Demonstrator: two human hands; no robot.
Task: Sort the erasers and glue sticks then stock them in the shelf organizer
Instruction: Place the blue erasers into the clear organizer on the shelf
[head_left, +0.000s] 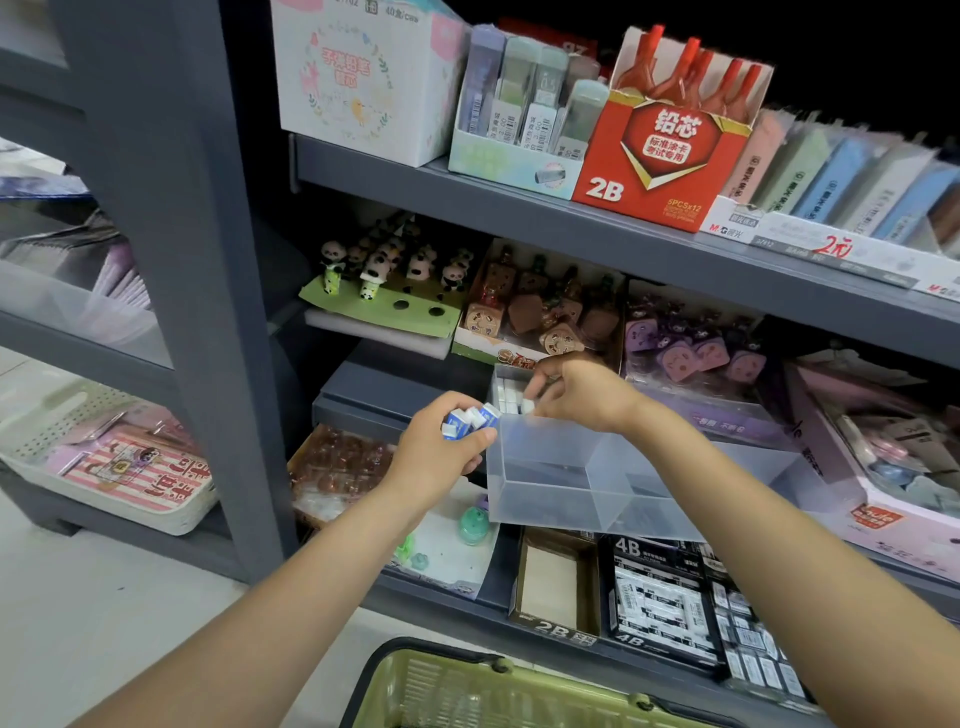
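- Below both forearms, nearest the camera, the green basket sits by the floor, its contents too blurred to read.
- Just left of the clear organizer bin, the left hand is curled around a small bunch of blue-and-white erasers, gripping them as a ready supply; its wrist is bent upward with the forearm angled in from lower left.
- Beyond that hand and slightly right, the right hand reaches over the bin's far end, fingertips pinching one white eraser with the palm turned down.
- Right under those fingertips, a row of stocked erasers stands packed on edge at the back of the bin; the front stays bare.
- To do this well, I judge the pinched piece should go in upright, flush against the row, labels matching, one at a time.
- No glue sticks can be picked out near either hand.
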